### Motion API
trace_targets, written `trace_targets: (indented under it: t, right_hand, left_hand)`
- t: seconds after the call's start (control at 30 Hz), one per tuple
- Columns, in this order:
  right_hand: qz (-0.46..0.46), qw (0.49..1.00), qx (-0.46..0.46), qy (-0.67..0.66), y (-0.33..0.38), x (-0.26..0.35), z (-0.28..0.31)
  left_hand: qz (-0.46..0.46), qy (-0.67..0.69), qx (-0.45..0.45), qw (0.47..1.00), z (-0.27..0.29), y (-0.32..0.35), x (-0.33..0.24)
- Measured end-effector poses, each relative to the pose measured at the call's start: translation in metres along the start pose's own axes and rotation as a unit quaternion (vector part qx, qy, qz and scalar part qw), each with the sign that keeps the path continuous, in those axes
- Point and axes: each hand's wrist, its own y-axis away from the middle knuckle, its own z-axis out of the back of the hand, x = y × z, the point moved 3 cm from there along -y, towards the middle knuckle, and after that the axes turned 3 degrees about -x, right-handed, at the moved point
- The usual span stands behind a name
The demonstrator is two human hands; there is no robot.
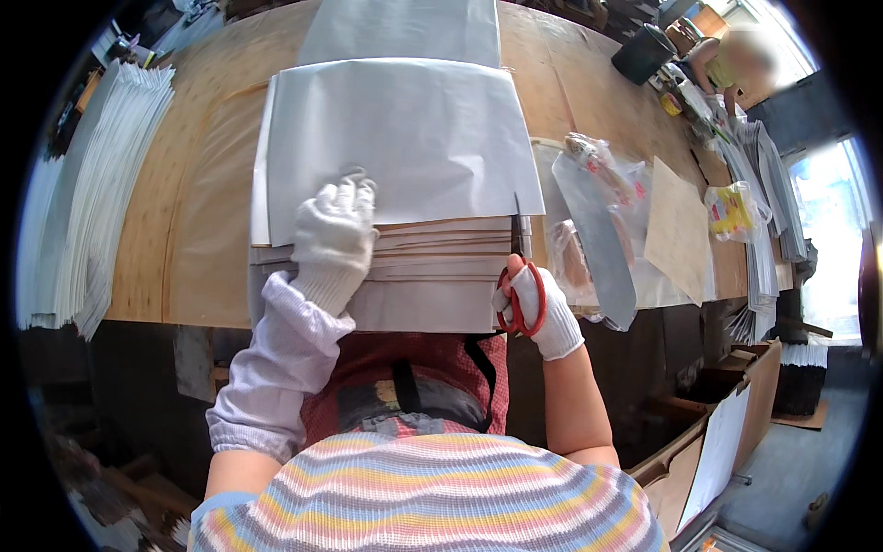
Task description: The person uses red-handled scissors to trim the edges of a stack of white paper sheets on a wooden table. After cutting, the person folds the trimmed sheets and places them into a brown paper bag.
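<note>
Your sheets (405,138) lie upper centre, lower ones mostly hidden. Your left hand (334,230) rests on them, fingers extended, blurred. Your right hand (552,317), right of centre, holds scissors (517,241), fingers partly hidden. The top edge crops another sheet (405,29).

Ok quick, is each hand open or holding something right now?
Left hand: open, palm down at the pale top sheet.
Right hand: closed, holding the red-handled scissors.

Head-worn fisheye view, looking steeply down, near above the worktable (543,92)
</note>
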Motion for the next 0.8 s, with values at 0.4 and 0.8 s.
trace_targets:
  t: [0.4,0.8]
  right_hand:
    - [0.004,0.956,0.295,-0.006,0.018,0.027,-0.157]
    - [-0.001,0.961,0.274,0.038,0.037,0.056,-0.207]
  left_hand:
    - [0.063,0.184,-0.170,0.966,0.023,0.060,0.087]
    - [0.008,0.099,-0.171,0.980,0.048,0.046,0.092]
